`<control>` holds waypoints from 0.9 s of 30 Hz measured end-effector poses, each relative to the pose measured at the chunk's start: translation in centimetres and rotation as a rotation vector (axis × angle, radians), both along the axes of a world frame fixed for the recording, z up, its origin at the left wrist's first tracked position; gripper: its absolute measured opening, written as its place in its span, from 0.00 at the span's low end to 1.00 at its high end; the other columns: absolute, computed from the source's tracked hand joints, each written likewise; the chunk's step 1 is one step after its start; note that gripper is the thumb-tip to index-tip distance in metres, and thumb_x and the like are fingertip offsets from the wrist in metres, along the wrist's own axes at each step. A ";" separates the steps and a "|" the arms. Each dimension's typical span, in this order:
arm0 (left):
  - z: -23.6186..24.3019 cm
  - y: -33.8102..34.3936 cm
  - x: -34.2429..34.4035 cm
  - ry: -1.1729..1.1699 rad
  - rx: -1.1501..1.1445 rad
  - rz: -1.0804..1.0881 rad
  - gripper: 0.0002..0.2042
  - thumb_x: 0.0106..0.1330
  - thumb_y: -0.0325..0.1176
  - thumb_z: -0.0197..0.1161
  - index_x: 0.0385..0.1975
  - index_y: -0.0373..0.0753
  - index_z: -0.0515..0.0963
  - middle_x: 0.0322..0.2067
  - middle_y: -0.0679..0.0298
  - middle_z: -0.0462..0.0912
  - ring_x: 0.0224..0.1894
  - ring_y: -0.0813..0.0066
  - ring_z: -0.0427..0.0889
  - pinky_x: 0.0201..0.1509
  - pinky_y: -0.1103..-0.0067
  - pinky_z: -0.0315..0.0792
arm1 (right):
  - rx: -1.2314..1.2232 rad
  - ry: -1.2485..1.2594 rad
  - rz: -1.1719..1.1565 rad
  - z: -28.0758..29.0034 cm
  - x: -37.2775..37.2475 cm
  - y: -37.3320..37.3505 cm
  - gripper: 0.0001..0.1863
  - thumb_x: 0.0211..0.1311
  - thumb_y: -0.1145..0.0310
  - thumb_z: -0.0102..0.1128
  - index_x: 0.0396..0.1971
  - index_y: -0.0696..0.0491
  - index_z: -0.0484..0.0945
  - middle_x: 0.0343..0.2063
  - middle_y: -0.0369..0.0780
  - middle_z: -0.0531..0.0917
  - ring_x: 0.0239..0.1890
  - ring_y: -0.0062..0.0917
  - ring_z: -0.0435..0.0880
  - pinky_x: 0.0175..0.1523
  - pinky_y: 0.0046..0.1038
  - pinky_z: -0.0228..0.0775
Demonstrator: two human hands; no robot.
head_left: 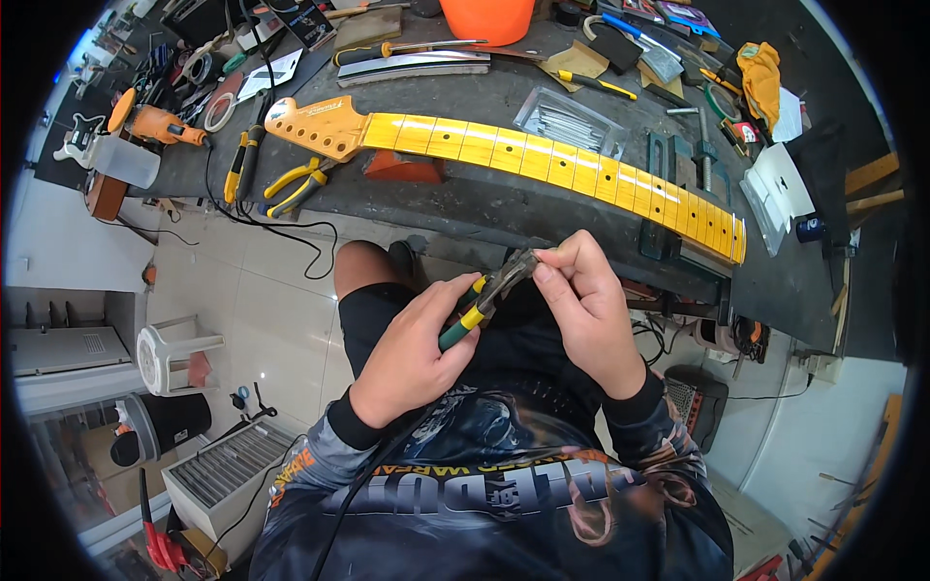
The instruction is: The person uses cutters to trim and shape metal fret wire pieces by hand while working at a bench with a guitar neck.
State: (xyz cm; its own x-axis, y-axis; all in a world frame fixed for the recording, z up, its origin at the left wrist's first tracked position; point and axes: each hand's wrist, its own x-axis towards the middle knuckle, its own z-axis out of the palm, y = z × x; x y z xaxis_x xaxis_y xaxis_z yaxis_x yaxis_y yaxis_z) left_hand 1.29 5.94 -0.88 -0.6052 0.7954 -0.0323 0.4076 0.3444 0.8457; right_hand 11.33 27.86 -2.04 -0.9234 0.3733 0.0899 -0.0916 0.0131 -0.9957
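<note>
In front of my body, my left hand (417, 339) is wrapped round the green and yellow handles of a pair of pliers (466, 322). The metal jaws point up and to the right. My right hand (584, 308) pinches thumb and forefinger together at the tip of the jaws; whatever small piece they hold there is too small to make out. Beyond my hands, a yellow guitar neck (528, 152) with a fretted fingerboard and dark dots lies across the workbench (465, 208). Its headstock is at the left, raised on a red-brown block (405, 168).
Left on the bench lie yellow-handled pliers (298, 186) and an orange power tool (160, 124). Behind the neck sit a clear tray of thin metal strips (570, 123), a screwdriver (407, 48) and an orange container (487, 19). A vise (678, 160) stands at the right. A white stool (170, 353) is on the floor.
</note>
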 end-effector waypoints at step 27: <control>-1.5 -0.2 1.3 -0.188 -0.029 0.162 0.15 0.81 0.33 0.68 0.61 0.33 0.80 0.46 0.46 0.88 0.48 0.47 0.89 0.54 0.65 0.80 | 0.153 0.074 -0.044 -1.1 0.5 -0.7 0.03 0.84 0.79 0.59 0.50 0.61 0.78 0.30 0.36 0.78 0.30 0.15 0.72 0.39 0.23 0.67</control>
